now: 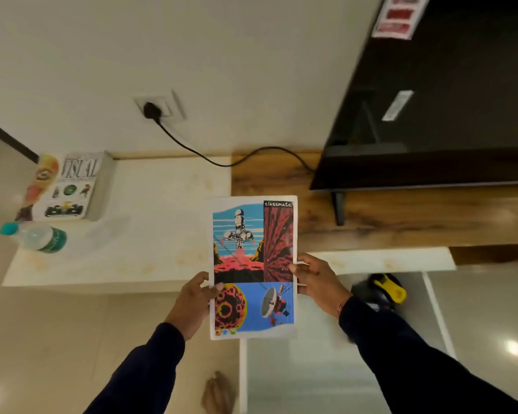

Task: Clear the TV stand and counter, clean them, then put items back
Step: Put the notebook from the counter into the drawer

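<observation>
Notebook (253, 267) held upright above the pale surface (150, 222), in front of the wooden TV stand (371, 210). Left hand (193, 303) and right hand (319, 282) each pinched a long edge, thumbs on the cover. Judged light, thin and flexible; edge grips suit it.

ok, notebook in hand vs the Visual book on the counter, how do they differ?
The notebook is thin; the Visual book is thick. The notebook is held in the air by the left hand and right hand; the Visual book lies on the counter untouched. Both lie cover up.
</observation>
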